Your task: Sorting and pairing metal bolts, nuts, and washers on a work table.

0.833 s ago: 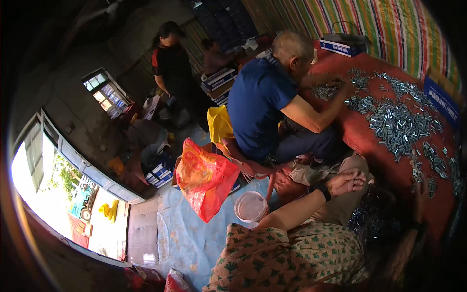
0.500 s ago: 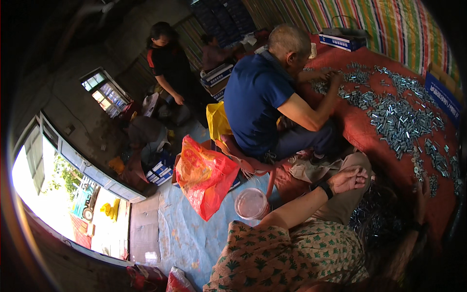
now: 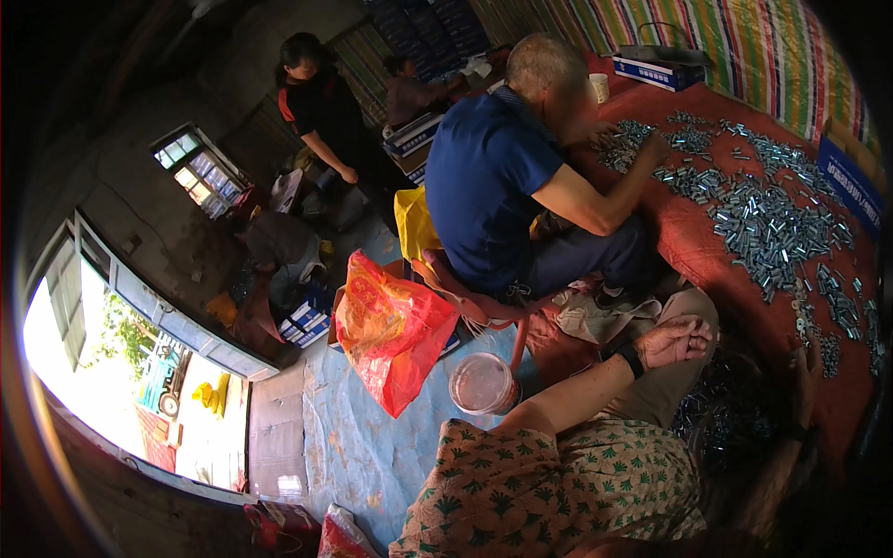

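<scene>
My left hand [image 3: 672, 342], a black band at its wrist, rests on my trouser leg [image 3: 684, 312] with its fingers curled in. Whatever it may hold is hidden. In shadow at the near edge of the red-covered table [image 3: 693, 246], my right hand [image 3: 804, 383] reaches up beside small round washers [image 3: 802, 314] and a little heap of small metal parts [image 3: 829, 353]. Its fingers are too dark to make out. Beyond them spreads a big pile of short shiny metal tubes [image 3: 777, 232]. More dark, glinting metal pieces [image 3: 726, 405] lie low between my arms.
A co-worker in a blue shirt [image 3: 493, 177] leans over the table, hands among the tubes. Left of me stand a lidded clear tub [image 3: 481, 383] and a red plastic bag [image 3: 391, 335]. Blue boxes [image 3: 851, 191] edge the table. Another person [image 3: 326, 121] stands farther back.
The co-worker's head has dipped and a hand has moved over the tubes. The view has shifted slightly. My left hand stays on my leg; my right hand remains at the table edge.
</scene>
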Demonstrator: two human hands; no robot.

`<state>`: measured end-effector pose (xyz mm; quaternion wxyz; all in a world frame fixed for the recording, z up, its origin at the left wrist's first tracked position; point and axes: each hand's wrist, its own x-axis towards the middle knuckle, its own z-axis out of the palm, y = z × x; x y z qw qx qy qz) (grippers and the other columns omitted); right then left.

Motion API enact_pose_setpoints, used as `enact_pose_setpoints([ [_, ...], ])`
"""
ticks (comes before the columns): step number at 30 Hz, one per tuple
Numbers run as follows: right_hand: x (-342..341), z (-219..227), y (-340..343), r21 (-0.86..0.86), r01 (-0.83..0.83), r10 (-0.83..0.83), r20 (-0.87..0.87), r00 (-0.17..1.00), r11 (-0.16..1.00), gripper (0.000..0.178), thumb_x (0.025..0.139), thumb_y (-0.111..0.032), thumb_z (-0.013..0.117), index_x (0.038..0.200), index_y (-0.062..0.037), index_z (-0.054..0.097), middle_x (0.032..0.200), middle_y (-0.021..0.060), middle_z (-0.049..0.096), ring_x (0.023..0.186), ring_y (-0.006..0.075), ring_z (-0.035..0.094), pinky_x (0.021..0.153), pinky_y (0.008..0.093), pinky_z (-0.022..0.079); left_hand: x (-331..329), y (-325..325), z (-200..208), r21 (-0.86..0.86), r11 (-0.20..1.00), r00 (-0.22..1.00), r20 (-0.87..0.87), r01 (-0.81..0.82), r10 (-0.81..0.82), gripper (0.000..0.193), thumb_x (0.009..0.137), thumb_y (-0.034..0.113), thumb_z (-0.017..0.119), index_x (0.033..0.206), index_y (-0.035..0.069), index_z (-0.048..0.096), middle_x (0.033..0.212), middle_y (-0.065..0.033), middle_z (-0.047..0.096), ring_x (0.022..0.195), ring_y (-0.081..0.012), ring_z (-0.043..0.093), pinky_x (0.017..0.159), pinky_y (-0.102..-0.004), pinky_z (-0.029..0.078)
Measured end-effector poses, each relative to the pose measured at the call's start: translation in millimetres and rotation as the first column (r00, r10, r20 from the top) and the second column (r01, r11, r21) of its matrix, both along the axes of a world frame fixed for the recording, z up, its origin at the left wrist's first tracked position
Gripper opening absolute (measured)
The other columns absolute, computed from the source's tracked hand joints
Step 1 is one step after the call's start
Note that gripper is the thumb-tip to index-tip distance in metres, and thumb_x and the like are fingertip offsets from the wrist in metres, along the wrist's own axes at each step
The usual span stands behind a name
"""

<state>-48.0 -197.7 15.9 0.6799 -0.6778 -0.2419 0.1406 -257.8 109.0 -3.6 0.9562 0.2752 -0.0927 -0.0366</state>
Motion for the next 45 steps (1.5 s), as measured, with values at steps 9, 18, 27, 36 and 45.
enact_pose_setpoints([
  [9,-1,-3,-1,0.002,0.007,-0.007,0.028,1.000,1.000,0.043,0.097,-0.013,0.052,0.138,-0.0030,0.044,0.107,0.0034,0.059,0.079,0.0064,0.048,0.070,0.0212,0.041,0,1,-4,0.008,1.000,1.000,-0.002,0.004,-0.004,0.028,0.091,0.031,0.066,0.109,0.011,0.057,0.107,-0.0018,0.061,0.095,-0.0143,0.060,0.087,-0.0354,0.051],
  [18,-5,2,4,-0.059,0.016,-0.016,0.008,1.000,0.998,0.044,0.096,-0.012,0.053,0.139,-0.0046,0.044,0.112,0.0035,0.059,0.079,0.0059,0.048,0.070,0.0202,0.041,2,2,-3,0.004,1.000,1.000,0.029,0.012,-0.012,0.023,0.094,0.028,0.062,0.109,0.011,0.057,0.107,-0.0021,0.061,0.095,-0.0149,0.060,0.087,-0.0361,0.051],
  [27,-10,2,6,0.034,-0.020,0.022,-0.064,0.998,0.999,0.045,0.095,-0.012,0.054,0.139,-0.0037,0.044,0.103,0.0002,0.055,0.079,0.0057,0.047,0.069,0.0200,0.040,3,2,-4,-0.014,1.000,1.000,0.020,0.016,-0.016,0.021,0.094,0.027,0.062,0.109,0.013,0.057,0.109,-0.0037,0.062,0.098,-0.0169,0.061,0.088,-0.0381,0.052],
  [36,-3,-8,2,0.011,-0.033,0.033,-0.051,0.998,0.999,0.047,0.095,-0.012,0.052,0.141,-0.0022,0.041,0.121,0.0046,0.055,0.084,0.0077,0.047,0.076,0.0218,0.041,4,2,-5,-0.014,1.000,0.999,0.030,0.019,-0.018,0.020,0.093,0.027,0.063,0.107,0.014,0.058,0.109,-0.0039,0.062,0.097,-0.0165,0.060,0.089,-0.0380,0.052],
  [45,-4,-6,6,0.032,-0.073,0.074,-0.038,0.997,0.997,0.044,0.096,-0.013,0.051,0.139,-0.0022,0.043,0.119,0.0040,0.053,0.082,0.0077,0.046,0.074,0.0216,0.040,1,2,-4,-0.017,1.000,0.999,0.035,0.009,-0.009,0.020,0.093,0.027,0.063,0.107,0.013,0.058,0.109,-0.0034,0.062,0.097,-0.0161,0.061,0.088,-0.0372,0.052],
])
